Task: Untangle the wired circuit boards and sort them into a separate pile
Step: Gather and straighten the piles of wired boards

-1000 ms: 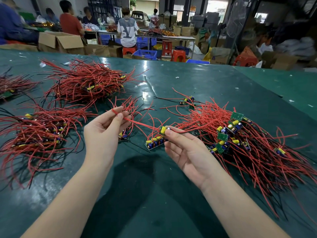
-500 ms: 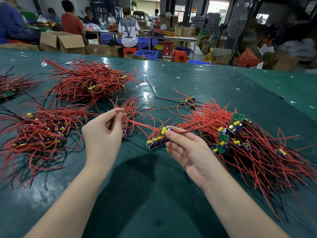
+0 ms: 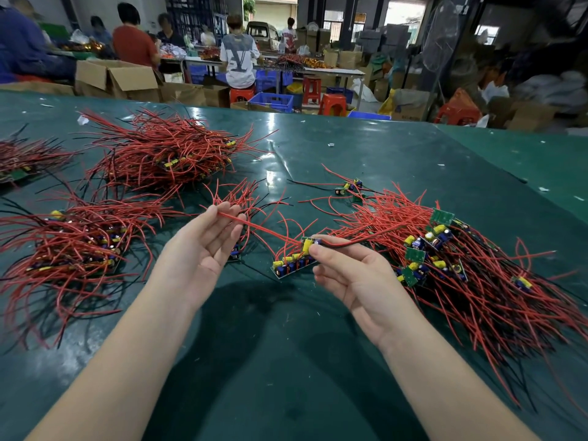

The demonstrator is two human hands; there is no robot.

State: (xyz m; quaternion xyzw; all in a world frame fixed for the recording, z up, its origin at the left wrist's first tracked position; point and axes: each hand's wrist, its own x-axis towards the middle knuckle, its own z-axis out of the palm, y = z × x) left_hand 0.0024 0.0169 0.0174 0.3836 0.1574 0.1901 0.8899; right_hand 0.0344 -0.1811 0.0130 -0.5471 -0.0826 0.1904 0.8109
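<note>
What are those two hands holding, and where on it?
The left hand pinches the free end of a red wire. The right hand pinches the wire's other end, beside a small green circuit board.

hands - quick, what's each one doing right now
Left hand: pinches the end of a red wire.
Right hand: pinches a red-and-black wire beside the board.

The table [image 3: 318, 361] carries a smooth, glossy green covering that reflects overhead light. The wires [image 3: 165, 154] have smooth red plastic insulation. The circuit boards [image 3: 413, 254] show matt green faces. The boxes [image 3: 117, 78] are matt brown cardboard.
</note>
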